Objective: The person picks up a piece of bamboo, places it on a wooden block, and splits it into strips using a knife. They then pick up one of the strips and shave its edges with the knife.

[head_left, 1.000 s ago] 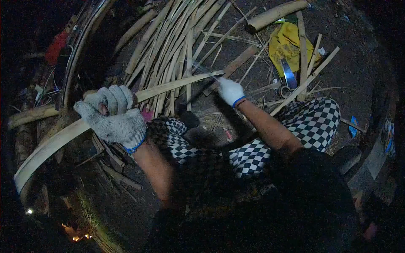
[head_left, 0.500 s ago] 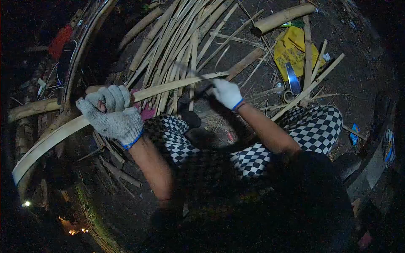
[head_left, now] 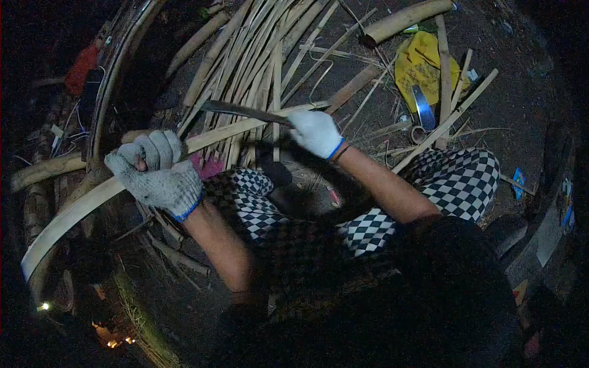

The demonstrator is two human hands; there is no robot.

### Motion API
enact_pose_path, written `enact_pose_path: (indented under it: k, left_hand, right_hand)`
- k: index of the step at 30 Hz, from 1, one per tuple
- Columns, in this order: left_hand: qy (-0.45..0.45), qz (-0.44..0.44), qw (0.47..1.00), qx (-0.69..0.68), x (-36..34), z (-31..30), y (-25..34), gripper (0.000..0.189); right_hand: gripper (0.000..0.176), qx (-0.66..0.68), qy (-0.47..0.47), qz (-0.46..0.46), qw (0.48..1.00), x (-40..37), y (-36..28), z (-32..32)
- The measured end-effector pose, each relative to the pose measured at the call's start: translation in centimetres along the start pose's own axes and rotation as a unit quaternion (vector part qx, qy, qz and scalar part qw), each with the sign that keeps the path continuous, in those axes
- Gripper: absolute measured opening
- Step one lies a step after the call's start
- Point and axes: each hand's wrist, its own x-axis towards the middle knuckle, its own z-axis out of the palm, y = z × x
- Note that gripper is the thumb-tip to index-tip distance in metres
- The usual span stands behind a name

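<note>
My left hand (head_left: 156,175), in a grey knit glove, is closed around a long pale bamboo strip (head_left: 239,127) that runs from the lower left up toward the middle. My right hand (head_left: 316,132), in a white glove, grips the handle of a dark-bladed knife (head_left: 236,110). The blade lies across the strip and points left. Both hands are above my knees, which are covered in checkered cloth (head_left: 457,181).
A fan of split bamboo strips (head_left: 257,55) lies on the dirt ahead. A thick bamboo piece (head_left: 405,19), a yellow bag (head_left: 423,64), a tape roll (head_left: 418,134) and loose sticks lie to the right. A curved rim (head_left: 113,80) stands at left.
My right hand has drawn back to the left along the strip, and the knife blade has swung out to point left. My left hand keeps its hold on the strip.
</note>
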Motion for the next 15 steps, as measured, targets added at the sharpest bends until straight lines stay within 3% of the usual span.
enact_pose_path:
  k: [1, 3, 6, 8, 10, 12, 15]
  left_hand:
    - [-0.013, -0.007, 1.0, -0.008, 0.1, 0.2, 0.1, 0.042]
    - [-0.026, -0.006, 0.999, -0.019, 0.1, 0.3, 0.5, 0.042]
    - [-0.08, -0.034, 0.995, -0.048, 0.1, 0.2, 0.6, 0.042]
    - [-0.017, -0.019, 0.999, -0.022, -0.2, -0.1, 0.5, 0.043]
    - [-0.009, -0.008, 1.0, -0.007, 0.1, 0.0, 0.2, 0.043]
    - [0.037, -0.01, 0.999, 0.024, -0.2, 0.6, 0.1, 0.043]
    - [0.037, -0.002, 0.999, 0.018, 0.5, 0.3, -0.5, 0.047]
  right_hand:
    - [0.016, -0.012, -0.024, 0.082, 0.996, -1.8, 2.5, 1.3]
    - [0.022, -0.069, -0.144, 0.318, 0.934, -5.7, 8.4, 3.8]
    - [0.022, -0.103, -0.137, 0.323, 0.931, -4.7, 7.4, 3.2]
    - [0.027, -0.04, -0.156, 0.368, 0.916, -3.4, 6.6, 3.5]
    - [0.026, -0.043, -0.19, 0.32, 0.927, -1.2, 4.9, 1.8]
    - [0.027, 0.002, -0.108, 0.27, 0.957, 0.6, 0.8, 1.5]
    - [0.034, 0.017, -0.134, 0.195, 0.972, 2.1, -2.0, 0.1]
